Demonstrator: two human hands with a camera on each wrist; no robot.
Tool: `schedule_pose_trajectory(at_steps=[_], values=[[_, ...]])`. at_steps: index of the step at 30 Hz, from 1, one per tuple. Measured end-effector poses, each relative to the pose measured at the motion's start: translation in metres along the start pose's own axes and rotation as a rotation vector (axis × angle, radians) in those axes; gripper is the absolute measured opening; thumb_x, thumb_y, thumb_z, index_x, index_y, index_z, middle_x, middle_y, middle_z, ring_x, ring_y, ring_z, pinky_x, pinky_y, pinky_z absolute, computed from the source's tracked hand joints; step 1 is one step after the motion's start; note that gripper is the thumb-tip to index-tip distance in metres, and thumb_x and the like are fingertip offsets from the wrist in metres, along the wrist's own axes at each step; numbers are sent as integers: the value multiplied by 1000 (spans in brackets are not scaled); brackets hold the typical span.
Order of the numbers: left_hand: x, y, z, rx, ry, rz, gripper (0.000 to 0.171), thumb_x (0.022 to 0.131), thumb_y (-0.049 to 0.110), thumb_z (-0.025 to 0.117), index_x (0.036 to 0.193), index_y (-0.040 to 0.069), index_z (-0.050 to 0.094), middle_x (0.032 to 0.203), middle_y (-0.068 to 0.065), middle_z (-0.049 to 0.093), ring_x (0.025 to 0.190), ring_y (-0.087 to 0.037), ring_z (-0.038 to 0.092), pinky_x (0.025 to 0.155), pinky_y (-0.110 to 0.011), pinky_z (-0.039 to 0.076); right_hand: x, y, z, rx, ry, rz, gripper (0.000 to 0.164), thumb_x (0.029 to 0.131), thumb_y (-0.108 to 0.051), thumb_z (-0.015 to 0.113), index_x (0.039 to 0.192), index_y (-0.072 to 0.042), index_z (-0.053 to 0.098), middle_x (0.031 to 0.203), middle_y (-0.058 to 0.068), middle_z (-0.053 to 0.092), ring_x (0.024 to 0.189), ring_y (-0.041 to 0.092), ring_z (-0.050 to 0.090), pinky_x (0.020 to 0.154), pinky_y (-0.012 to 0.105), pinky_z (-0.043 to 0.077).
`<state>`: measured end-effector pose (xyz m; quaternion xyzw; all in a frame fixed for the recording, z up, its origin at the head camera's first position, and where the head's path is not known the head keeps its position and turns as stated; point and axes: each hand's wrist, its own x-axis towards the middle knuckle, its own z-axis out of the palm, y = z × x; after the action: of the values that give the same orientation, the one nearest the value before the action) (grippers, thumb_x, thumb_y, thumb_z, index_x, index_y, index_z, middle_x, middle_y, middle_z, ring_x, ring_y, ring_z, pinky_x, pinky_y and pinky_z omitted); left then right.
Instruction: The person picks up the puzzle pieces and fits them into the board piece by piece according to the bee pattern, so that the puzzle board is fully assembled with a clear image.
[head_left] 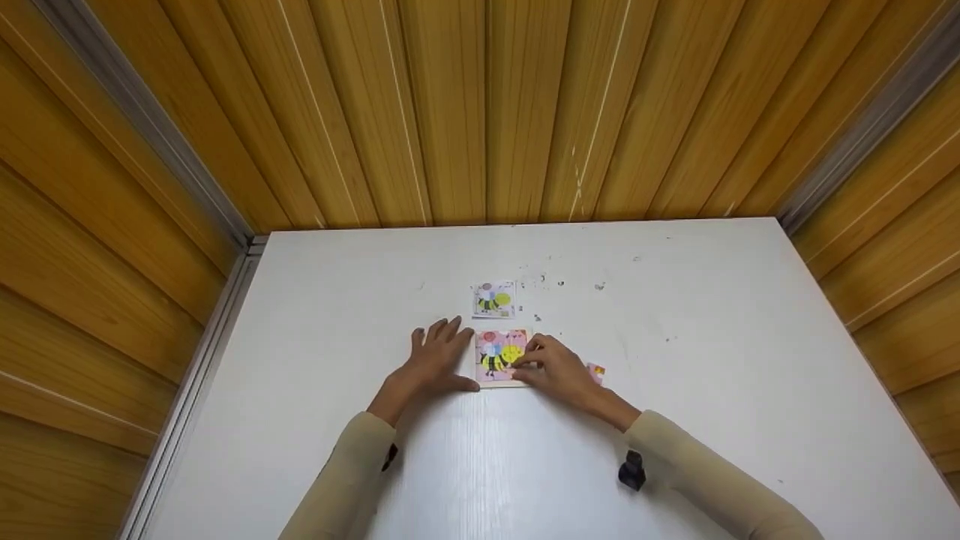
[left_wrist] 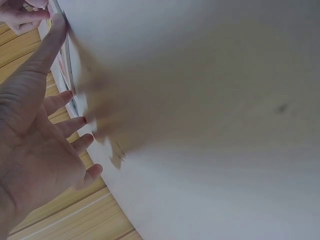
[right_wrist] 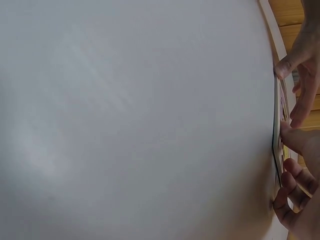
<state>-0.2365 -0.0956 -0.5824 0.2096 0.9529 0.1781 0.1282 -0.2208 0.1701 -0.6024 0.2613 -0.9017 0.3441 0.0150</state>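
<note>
A square bee jigsaw puzzle (head_left: pixel 491 360) on a pink ground lies in a shallow wooden tray on the white table. My left hand (head_left: pixel 435 356) is spread at its left side, thumb tip at the lower left corner and fingertips by the upper left. Over the puzzle's right part, my right hand (head_left: pixel 559 371) bends its fingers and pinches a small puzzle piece low against the picture; the fingers mostly hide it. In the right wrist view the right thumb (right_wrist: pixel 295 137) lies at the tray's edge. A loose pink puzzle piece (head_left: pixel 597 371) lies beside the right wrist.
Behind the puzzle, a card (head_left: pixel 493 300) with the same bee picture lies on the table (head_left: pixel 337 300). Dark specks and scuffs mark the tabletop further back. Wood-look panels (head_left: pixel 480 112) rise behind the far edge and at both sides.
</note>
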Motion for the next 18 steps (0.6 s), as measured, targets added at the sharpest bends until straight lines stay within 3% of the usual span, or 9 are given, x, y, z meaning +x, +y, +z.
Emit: schedule_pose_trajectory(at_steps=[10,18], values=[[0,1,1,-10,8,-2,100,77,54,85,155,12,40,168,-19,26,154,-44,22,118,-71,15,-10,14,-36,-13,17,86,22,89,-20,80,107,-8,79,97,7,66,84,18,59,71,24,45],[0,1,3,-10,9,-14,101,77,54,85,156,13,39,169,-18,25,155,-43,21,119,-70,14,-28,36,-65,-71,-30,91,25,90,-15,77,114,-6,77,100,6,67,82,14,59,68,23,46]])
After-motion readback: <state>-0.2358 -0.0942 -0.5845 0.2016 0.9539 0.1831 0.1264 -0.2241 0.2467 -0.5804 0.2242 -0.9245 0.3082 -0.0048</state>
